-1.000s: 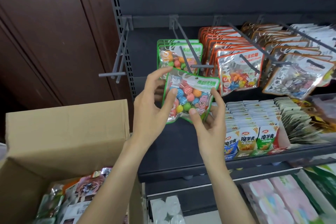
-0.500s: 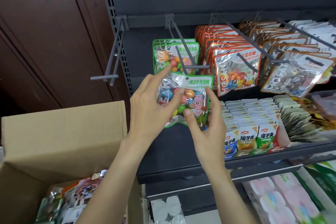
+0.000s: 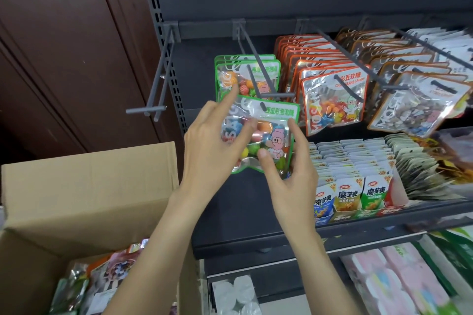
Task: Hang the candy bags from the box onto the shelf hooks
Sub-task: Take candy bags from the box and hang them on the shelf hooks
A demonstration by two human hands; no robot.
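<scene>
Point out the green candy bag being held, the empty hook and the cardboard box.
green candy bag (image 3: 277,114): head view, its green header strip.
empty hook (image 3: 146,110): head view, front crossbar.
cardboard box (image 3: 87,186): head view, back wall.

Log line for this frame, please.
phase: hanging | hands: both hold green candy bag | hook: tip near bag's slot, not threaded | box: more bags inside

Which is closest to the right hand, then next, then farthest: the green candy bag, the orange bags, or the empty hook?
1. Green candy bag, held in the right hand.
2. Orange bags, hanging up-right.
3. Empty hook, far left.
</scene>
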